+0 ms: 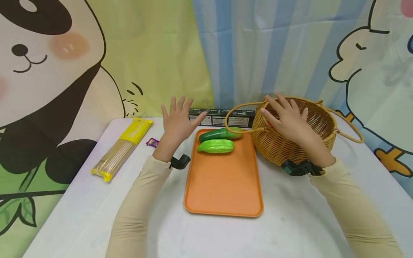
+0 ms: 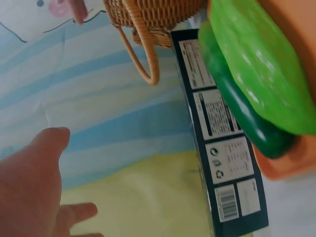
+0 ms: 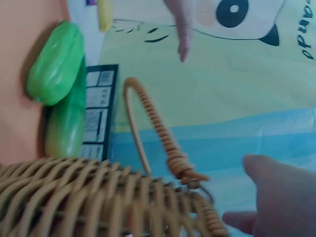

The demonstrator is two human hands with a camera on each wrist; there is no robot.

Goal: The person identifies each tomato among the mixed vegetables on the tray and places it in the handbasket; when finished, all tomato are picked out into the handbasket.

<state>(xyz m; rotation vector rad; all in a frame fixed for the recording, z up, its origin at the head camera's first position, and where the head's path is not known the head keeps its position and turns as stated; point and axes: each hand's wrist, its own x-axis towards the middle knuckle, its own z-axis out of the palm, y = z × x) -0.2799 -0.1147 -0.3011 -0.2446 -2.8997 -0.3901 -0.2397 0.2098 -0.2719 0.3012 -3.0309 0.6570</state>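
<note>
Both hands are raised with fingers spread, and neither holds anything. My left hand (image 1: 177,122) hovers left of the orange tray (image 1: 224,182), near a long black box (image 1: 222,118). My right hand (image 1: 290,120) is over the wicker basket (image 1: 274,147); whether it touches the rim cannot be told. On the tray's far end lie a dark green cucumber-like vegetable (image 1: 221,134) and a bright green, bumpy gourd-like vegetable (image 1: 216,146), side by side. Something red inside the basket is mostly hidden by the right hand.
A yellow-ended pack of noodles (image 1: 122,148) lies at the left of the white table (image 1: 206,236). A small purple wrapped packet (image 1: 152,142) is beside the left wrist. One basket handle (image 1: 230,114) reaches over the tray's far corner. A printed curtain (image 1: 155,53) hangs behind.
</note>
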